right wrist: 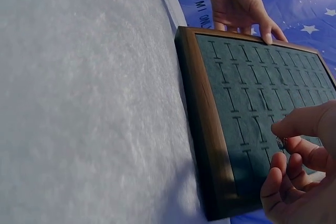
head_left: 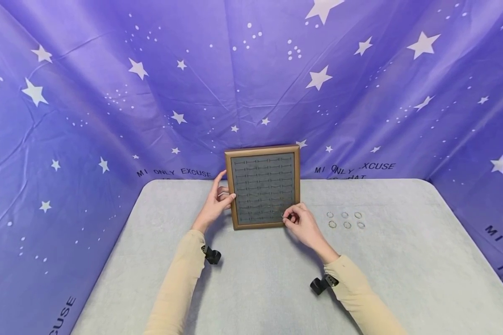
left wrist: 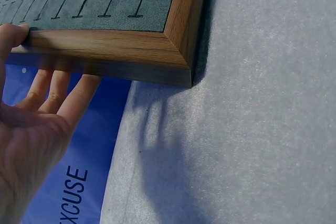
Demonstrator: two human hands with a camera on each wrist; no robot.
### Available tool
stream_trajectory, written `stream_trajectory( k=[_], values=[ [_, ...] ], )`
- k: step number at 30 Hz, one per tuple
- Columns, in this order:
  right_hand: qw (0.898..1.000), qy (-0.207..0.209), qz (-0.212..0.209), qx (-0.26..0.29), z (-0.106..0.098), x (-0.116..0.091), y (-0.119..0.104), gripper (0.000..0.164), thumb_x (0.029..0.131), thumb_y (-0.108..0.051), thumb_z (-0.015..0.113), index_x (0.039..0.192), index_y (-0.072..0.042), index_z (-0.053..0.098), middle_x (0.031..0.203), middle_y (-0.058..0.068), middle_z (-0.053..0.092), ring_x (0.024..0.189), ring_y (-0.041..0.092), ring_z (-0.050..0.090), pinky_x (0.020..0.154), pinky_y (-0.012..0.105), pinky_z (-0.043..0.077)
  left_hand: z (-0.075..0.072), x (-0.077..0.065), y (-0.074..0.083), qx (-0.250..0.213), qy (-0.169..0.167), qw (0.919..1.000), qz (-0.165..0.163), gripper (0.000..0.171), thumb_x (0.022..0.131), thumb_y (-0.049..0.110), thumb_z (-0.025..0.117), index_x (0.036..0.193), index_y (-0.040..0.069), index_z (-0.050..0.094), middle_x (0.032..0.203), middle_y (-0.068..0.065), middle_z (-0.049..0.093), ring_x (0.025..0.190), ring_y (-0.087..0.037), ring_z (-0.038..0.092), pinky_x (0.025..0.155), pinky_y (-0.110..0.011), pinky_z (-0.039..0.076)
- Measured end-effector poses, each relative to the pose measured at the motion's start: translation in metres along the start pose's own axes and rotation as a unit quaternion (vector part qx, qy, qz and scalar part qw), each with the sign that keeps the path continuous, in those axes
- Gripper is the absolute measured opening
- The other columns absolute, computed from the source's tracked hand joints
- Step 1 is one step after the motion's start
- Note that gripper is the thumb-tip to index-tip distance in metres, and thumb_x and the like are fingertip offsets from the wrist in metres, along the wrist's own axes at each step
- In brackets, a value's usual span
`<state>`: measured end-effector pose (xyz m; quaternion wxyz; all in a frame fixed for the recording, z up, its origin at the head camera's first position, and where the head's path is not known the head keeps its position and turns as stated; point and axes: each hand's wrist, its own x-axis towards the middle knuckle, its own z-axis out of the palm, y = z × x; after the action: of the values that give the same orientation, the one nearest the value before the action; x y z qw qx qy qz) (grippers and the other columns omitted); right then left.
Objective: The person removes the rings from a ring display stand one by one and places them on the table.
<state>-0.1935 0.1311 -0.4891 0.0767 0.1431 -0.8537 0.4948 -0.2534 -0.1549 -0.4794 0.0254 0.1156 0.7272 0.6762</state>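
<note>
A wood-framed ring display board [head_left: 262,186] with a dark green slotted pad stands tilted on the table. My left hand [head_left: 212,208] holds its left side, the thumb on the front of the wooden frame [left wrist: 94,43] and the other fingers around the side and behind. Low on the board's right part, my right hand [head_left: 305,226] pinches a small ring [right wrist: 281,142] between thumb and index finger, close over the slots. The ring is mostly covered by the fingertips, and its other fingers are curled near the pad. The slots in view hold no rings elsewhere.
Several thin rings [head_left: 345,215] lie in two rows on the light grey table [head_left: 260,284], to the right of the right hand. Purple star-printed cloth [head_left: 260,83] hangs behind and at both sides. Each wrist wears a black camera [head_left: 213,255].
</note>
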Motion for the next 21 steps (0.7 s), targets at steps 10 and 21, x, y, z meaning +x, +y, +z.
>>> stream_trajectory(
  k=[10,21],
  values=[
    [0.999,0.024,0.029,0.007,-0.013,-0.008,0.005,0.011,0.079,0.007,0.069,0.082,-0.002,0.063,0.087,0.008,0.048,0.073,0.016,0.048,0.061,0.019,0.043,0.001,-0.001,-0.002,0.008,0.005,0.9999,0.004,0.077,0.095,0.007,0.062,0.153,0.034,0.021,0.106,-0.015,0.051,0.083,-0.020,0.060,0.073,-0.040,0.056],
    [0.998,0.032,0.053,0.000,-0.024,-0.017,0.013,0.010,0.080,0.006,0.068,0.084,-0.002,0.063,0.090,0.011,0.050,0.075,0.018,0.049,0.064,0.021,0.045,0.002,-0.008,0.018,-0.011,-0.014,0.9998,0.002,0.077,0.095,0.002,0.060,0.156,0.022,0.017,0.108,-0.019,0.051,0.086,-0.023,0.059,0.074,-0.041,0.055]
  ],
)
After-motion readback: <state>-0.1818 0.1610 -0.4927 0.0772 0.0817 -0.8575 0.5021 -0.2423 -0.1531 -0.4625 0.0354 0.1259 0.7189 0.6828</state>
